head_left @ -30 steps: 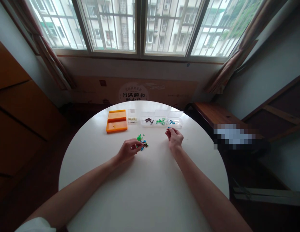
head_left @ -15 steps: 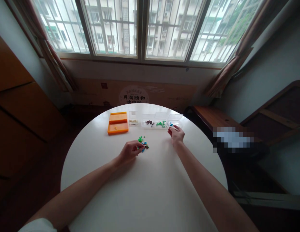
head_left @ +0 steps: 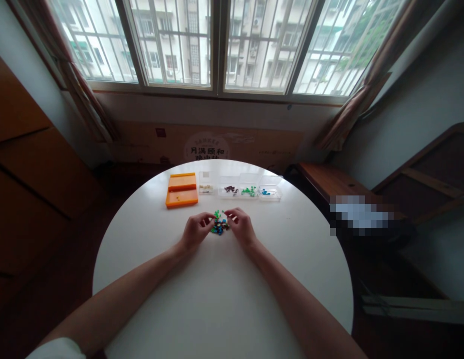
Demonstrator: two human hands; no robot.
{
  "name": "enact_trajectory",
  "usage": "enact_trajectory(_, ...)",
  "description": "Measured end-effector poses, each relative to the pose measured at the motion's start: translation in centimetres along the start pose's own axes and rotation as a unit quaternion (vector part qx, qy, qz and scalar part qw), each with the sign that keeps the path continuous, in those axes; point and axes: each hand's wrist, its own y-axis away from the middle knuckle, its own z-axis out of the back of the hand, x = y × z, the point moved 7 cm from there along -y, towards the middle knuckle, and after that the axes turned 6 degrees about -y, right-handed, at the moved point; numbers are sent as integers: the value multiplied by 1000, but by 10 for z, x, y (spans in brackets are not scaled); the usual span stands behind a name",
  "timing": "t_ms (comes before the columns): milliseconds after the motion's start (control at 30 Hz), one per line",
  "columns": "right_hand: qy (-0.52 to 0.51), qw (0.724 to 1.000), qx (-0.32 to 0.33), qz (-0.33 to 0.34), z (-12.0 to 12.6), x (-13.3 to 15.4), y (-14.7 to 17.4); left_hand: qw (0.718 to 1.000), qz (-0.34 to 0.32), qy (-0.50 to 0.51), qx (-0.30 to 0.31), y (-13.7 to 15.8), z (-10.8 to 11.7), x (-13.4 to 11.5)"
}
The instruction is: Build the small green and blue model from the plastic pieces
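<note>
A small mixed pile of green, blue and dark brown plastic pieces (head_left: 219, 228) lies on the white table between my hands. My left hand (head_left: 198, 230) rests at the pile's left edge, thumb and fingertips drawn together; anything between them is too small to make out. On the other side, my right hand (head_left: 242, 228) curves over the pile's right edge with thumb and forefinger slightly apart. I see nothing held in it. Beyond the hands stand clear boxes sorted by colour: pale pieces (head_left: 205, 187), dark brown pieces (head_left: 230, 190), green pieces (head_left: 249, 191) and blue pieces (head_left: 265, 192).
An orange tray (head_left: 182, 198) with a few yellowish pieces stands left of the clear boxes. The round white table (head_left: 217, 299) has its far edge just behind them. A wooden bench (head_left: 325, 179) is at the right, and a barred window lies ahead.
My right hand has moved from the box of blue pieces, left and nearer to me, to the pile. My left hand has shifted slightly left, uncovering more of the pile.
</note>
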Motion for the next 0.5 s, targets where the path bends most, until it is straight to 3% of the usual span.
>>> enact_trajectory(133,69,996,32,46,-5,2,6,1000,10,2,1,0,0,2)
enact_trajectory(500,112,989,73,64,-12,10,11,1000,16,4,13,1,1,-4)
